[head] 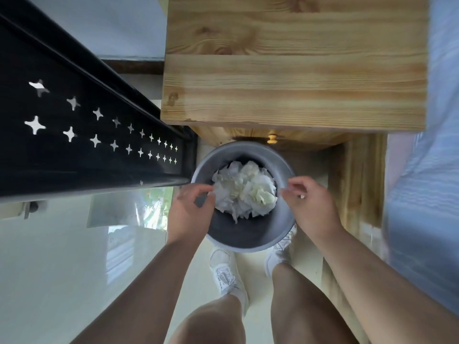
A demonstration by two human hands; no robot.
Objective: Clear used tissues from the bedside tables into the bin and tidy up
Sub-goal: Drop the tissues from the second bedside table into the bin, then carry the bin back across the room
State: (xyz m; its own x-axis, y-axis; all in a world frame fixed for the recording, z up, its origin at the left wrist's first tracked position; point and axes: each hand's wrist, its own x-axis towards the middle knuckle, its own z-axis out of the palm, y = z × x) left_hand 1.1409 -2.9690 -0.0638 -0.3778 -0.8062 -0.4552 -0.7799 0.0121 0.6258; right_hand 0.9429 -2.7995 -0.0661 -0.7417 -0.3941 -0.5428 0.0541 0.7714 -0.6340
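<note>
Crumpled white tissues [244, 192] lie heaped in the round grey bin [238, 232], just in front of the pale wooden worktop [293, 90]. The left grip [191, 207] and right grip [310, 202] clasp its rim on opposite sides.

Left hand [191, 209]: back upward, fingers curled inward, thumb close to forefinger; grip undetermined.
Right hand [310, 204]: back upward, fingers curled; grip undetermined.
Left forearm [149, 274]: bare, extended forward.
Right forearm [360, 264]: bare, extended forward, angled inward.
</note>
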